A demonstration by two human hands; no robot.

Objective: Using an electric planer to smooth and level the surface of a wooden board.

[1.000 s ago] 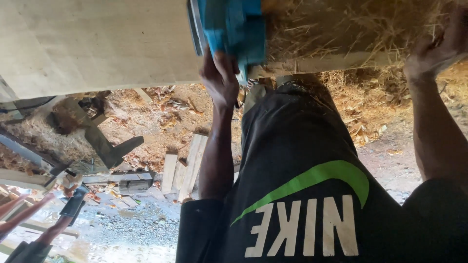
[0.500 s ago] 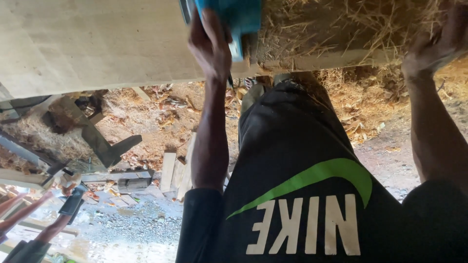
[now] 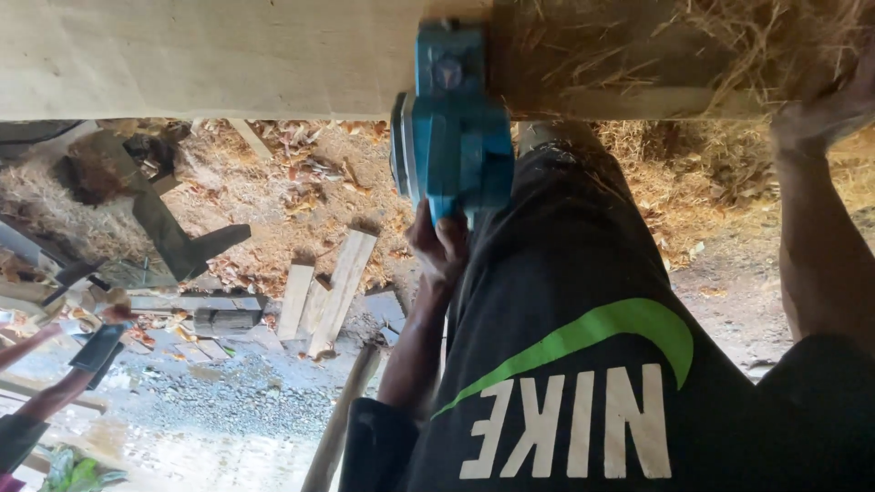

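Far left, scrap timber lies on the ground: a dark grey angled wooden offcut (image 3: pixel 173 239) rests among pale wood shavings (image 3: pixel 55 219), and near it a few short pale wooden slats (image 3: pixel 330 290) lie side by side on the dirt. Below them the ground turns to grey gravel (image 3: pixel 210 401).

Along the top edge runs a long pale wooden plank (image 3: pixel 200 56), smooth and clean on its left stretch. On the right stretch of the same plank sits a heap of straw-coloured stringy shavings (image 3: pixel 729 46).

Near the middle, a teal electric hand planer with a boxy plastic body (image 3: pixel 453 118) overlaps the plank's near edge, its upper part on the board and its lower part hanging past the edge. One hand (image 3: pixel 439 248) is closed around the planer's lower end, fingers curled tight about the grip, forearm running down towards a dark sleeve; by its place in the frame this reads as the left hand.

Right of it, the person's black garment with a green curved mark (image 3: pixel 592 337) fills the lower centre.

Far right, the other hand (image 3: pixel 825 105) reaches up to the plank's near edge among the shavings. It touches the wood, but whether the fingers grip or merely press cannot be made out.
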